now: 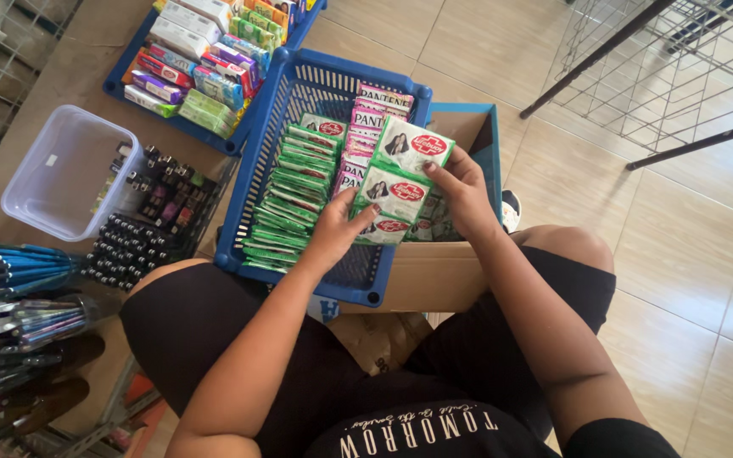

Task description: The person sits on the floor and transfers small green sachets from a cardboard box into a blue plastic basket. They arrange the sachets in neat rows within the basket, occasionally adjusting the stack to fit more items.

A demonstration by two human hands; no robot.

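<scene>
Your knees frame the work: your left hand (332,233) and right hand (461,191) both pinch a strip of green-and-white sachets (396,182) over the blue basket (400,89). One green row (286,203) already stands filed, pink sachets (365,127) beside it; more green packets wait in the cardboard box (434,276).

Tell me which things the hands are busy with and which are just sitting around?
Busy with:
- left hand and right hand, both holding the green-and-white sachet strip
- blue basket with the stacked green sachets and pink sachets
- cardboard box

Just sitting around:
- clear plastic tub
- pens
- blue tray of soap boxes
- wire rack
</scene>
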